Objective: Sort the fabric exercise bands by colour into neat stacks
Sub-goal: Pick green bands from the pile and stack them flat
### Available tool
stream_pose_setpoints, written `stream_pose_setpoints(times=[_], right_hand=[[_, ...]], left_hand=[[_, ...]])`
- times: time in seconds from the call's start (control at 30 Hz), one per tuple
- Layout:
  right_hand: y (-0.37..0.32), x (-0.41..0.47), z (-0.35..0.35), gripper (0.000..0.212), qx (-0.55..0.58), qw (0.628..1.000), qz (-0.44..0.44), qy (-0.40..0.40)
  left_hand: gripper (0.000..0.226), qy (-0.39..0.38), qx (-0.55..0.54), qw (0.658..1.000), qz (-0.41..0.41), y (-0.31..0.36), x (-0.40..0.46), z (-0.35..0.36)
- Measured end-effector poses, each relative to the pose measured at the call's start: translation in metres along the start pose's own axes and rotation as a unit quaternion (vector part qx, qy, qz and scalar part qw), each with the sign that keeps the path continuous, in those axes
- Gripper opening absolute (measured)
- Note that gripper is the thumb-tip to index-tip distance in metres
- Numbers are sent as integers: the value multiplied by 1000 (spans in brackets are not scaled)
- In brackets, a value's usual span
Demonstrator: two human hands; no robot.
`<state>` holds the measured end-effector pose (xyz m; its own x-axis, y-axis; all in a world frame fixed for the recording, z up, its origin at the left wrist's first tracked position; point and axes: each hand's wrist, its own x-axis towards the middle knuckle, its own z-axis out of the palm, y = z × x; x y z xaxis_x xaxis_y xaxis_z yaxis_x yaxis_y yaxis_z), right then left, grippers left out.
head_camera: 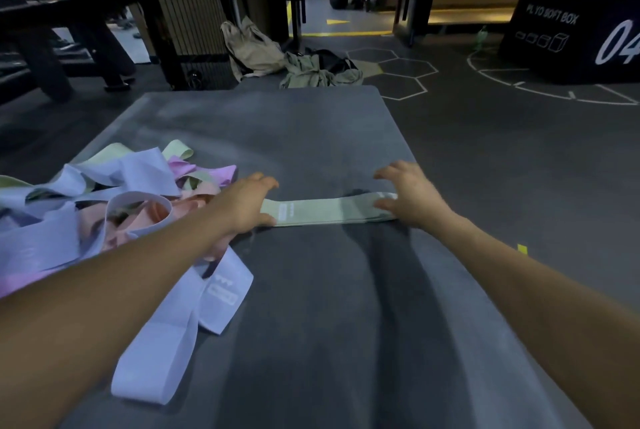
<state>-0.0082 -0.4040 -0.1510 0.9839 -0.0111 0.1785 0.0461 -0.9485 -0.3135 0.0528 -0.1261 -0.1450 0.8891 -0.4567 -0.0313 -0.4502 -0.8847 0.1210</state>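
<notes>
Pale green woven fabric, pressed flat into a long narrow strip, lies across the middle of a dark grey mat point(311, 307) with a matte, faintly chalky surface and rounded corners; this green band point(322, 210) carries a small white printed label near its left end. The left hand point(247, 203) rests palm down on that left end, fingers loosely spread and gripping nothing, while the right hand point(408, 196) covers the right end with its fingers splayed wide and curved, fingertips touching the cloth. To the left sits a tangled heap of bands point(114, 200), soft looped ribbons in lilac-blue, pink, peach and light green, lying over one another unsorted. One lilac band point(180, 324) trails out of the heap toward the near edge, folded into a flat loop with a white label showing. Beyond the mat, on the dark floor marked with hexagon outlines, lie crumpled beige clothes point(252, 50), and a black padded box point(575, 37) with white lettering stands at the far right.
</notes>
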Motion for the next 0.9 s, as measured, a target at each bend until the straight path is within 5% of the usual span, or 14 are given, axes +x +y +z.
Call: stream_pose_setpoints(times=[0.17,0.33,0.57,0.67,0.9], right_hand=[[-27,19,24,80,-29,983,-82,-163],[-21,21,23,65,-35,979,-107,-168],[-23,16,22,58,-52,978,-114,-168],[-35,18,21,57,-32,980,-109,-166],[-133,50,19,35,88,987,-111,-79]], left_hand=[[69,-99,40,994,21,-7,7,6],[46,-109,35,992,49,-12,9,10],[44,-109,57,992,42,-4,5,9],[56,-62,18,997,38,-2,0,-2],[32,134,-25,991,-6,-45,-28,-60]])
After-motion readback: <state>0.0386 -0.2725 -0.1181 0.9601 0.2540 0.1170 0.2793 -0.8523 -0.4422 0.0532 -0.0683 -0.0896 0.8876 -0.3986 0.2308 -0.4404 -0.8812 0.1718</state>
